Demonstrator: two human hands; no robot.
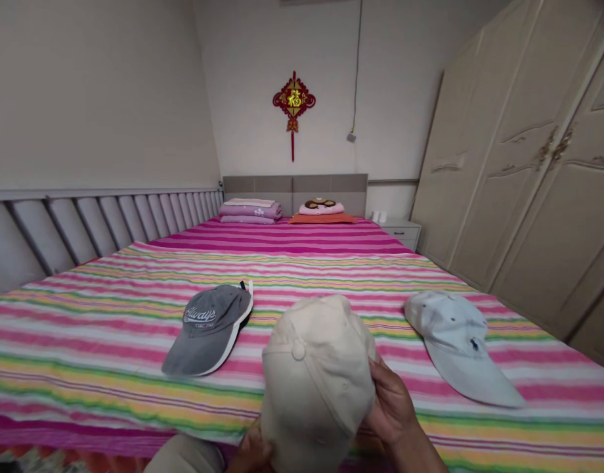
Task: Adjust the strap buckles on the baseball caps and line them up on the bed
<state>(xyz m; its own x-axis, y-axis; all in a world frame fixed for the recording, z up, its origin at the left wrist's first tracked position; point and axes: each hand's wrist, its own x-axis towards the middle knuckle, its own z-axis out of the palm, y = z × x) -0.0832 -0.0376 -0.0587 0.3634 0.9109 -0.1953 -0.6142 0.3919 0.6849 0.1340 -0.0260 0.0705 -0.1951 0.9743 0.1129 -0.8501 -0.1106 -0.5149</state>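
Dim light, wide-angle edge distortion

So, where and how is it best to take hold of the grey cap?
I would probably pinch the grey cap by its brim, coming from the near left. The brim is broad, looks thin and points that way, while the crown is rounded and looks soft. The left hand is nearest, but it holds the beige cap.

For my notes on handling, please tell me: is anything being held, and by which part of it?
A cream cap is held: the right hand grips its right side edge, the left hand its lower left edge in the picture.
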